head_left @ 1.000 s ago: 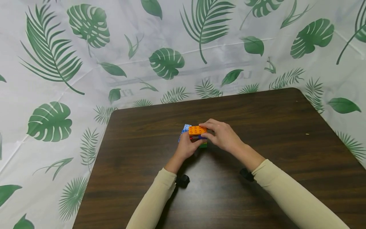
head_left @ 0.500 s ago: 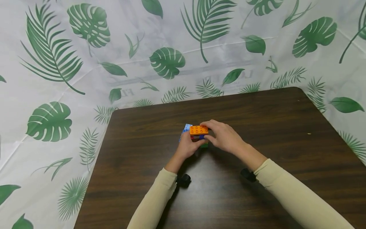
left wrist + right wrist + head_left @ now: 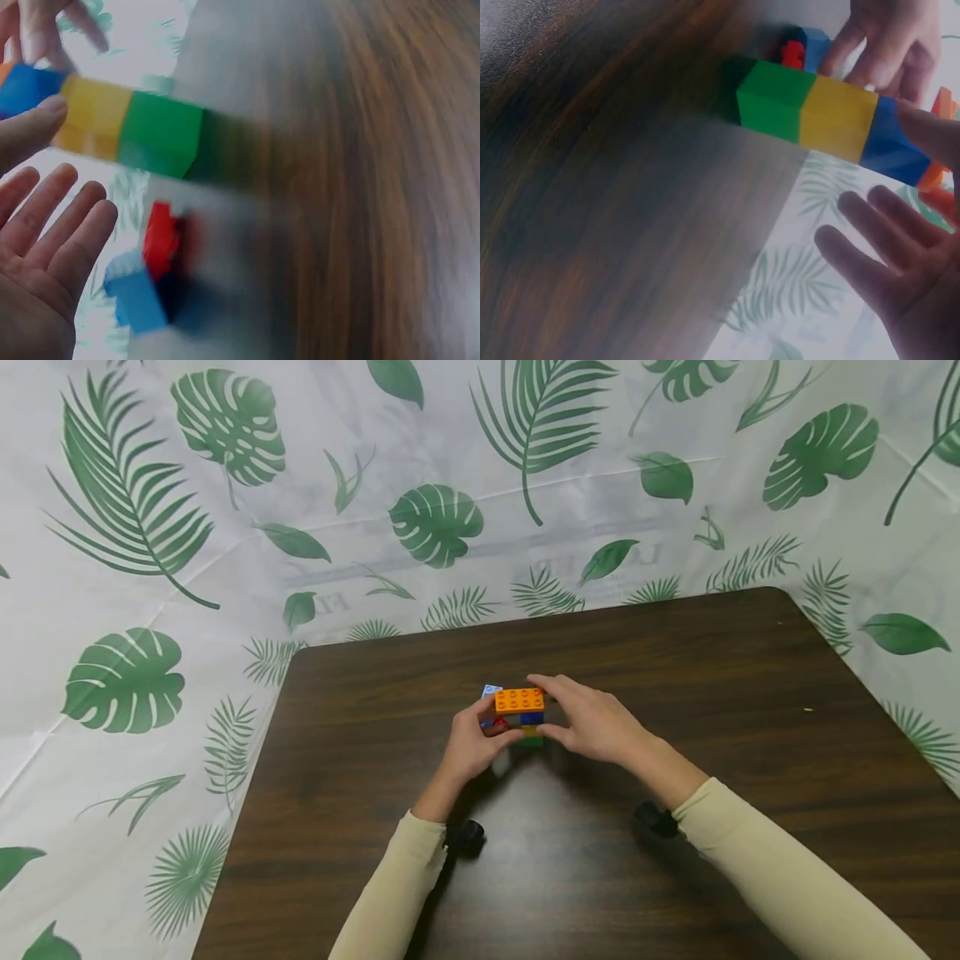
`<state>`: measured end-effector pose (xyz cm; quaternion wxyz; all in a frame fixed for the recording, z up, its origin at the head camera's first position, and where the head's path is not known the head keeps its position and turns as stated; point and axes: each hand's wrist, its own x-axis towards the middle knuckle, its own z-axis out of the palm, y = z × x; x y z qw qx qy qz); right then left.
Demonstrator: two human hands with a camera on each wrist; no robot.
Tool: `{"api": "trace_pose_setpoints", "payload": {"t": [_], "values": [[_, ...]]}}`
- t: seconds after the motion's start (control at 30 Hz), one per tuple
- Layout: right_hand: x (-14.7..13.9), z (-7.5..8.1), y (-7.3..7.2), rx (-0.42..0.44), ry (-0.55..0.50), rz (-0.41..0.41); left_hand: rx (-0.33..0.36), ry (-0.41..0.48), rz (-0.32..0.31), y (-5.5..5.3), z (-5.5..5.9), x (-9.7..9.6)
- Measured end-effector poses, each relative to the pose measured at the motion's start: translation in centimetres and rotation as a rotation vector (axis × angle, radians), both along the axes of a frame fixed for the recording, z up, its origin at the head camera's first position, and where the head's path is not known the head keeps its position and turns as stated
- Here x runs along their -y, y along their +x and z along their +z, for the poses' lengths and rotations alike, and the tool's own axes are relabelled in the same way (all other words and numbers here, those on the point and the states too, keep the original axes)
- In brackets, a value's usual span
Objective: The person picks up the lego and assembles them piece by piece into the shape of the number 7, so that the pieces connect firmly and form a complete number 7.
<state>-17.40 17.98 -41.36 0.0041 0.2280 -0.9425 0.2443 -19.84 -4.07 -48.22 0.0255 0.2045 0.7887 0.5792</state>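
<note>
A block stack stands on the table: orange brick (image 3: 519, 700) on top, then blue block (image 3: 894, 142), yellow block (image 3: 837, 116) and green block (image 3: 161, 135) at the bottom. My left hand (image 3: 471, 742) is around its left side, fingers spread fairly straight, the thumb in front of the yellow and blue blocks. On the other side, my right hand (image 3: 596, 718) has thumb and index finger apart near the orange and blue pieces, other fingers extended. Whether the fingertips touch the stack is hard to tell. Behind the left hand are a red brick (image 3: 160, 240) and a light blue brick (image 3: 139, 300).
The dark wood-grain table (image 3: 360, 827) extends around the hands. A leaf-patterned white sheet (image 3: 337, 552) hangs behind and beside it. A tiny pale speck (image 3: 807, 710) lies at the right of the table.
My left hand has moved a little left, its thumb and fingers spread wider. The right thumb has dropped lower, away from the orange brick, so more of the blue and yellow blocks shows.
</note>
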Motion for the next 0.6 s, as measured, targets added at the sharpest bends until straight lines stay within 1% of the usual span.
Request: {"api": "trace_pose_setpoints", "payload": {"t": [0.1, 0.2, 0.27, 0.3, 0.37, 0.4, 0.43, 0.5, 0.53, 0.6], "values": [[0.0, 0.1, 0.3, -0.07, -0.028, -0.035, 0.008, 0.041, 0.028, 0.2, 0.2, 2.0], [0.1, 0.0, 0.9, -0.205, -0.099, -0.054, -0.026, 0.065, 0.07, 0.4, 0.2, 4.2], [0.5, -0.3, 1.3, -0.308, -0.143, -0.023, -0.055, 0.062, 0.117, 0.4, 0.3, 5.5], [0.8, -0.4, 1.6, -0.347, -0.154, 0.009, -0.065, 0.046, 0.147, 0.4, 0.3, 6.1], [1.7, -0.9, 2.2, -0.383, -0.13, 0.091, -0.069, 0.009, 0.202, 0.4, 0.2, 6.9], [2.3, -1.3, 2.5, -0.379, -0.095, 0.137, -0.058, -0.016, 0.226, 0.4, 0.1, 7.1], [2.9, -1.7, 2.8, -0.354, -0.055, 0.178, -0.04, -0.037, 0.245, 0.4, 0.0, 7.2], [4.3, -2.7, 3.5, -0.279, 0.045, 0.237, 0.003, -0.1, 0.277, 0.3, -0.4, 7.2], [4.9, -3.2, 3.7, -0.24, 0.099, 0.249, 0.022, -0.127, 0.286, 0.3, -0.6, 7.1], [6.2, -4.2, 4.1, -0.167, 0.194, 0.241, 0.049, -0.19, 0.3, 0.2, -0.9, 6.7]]}}
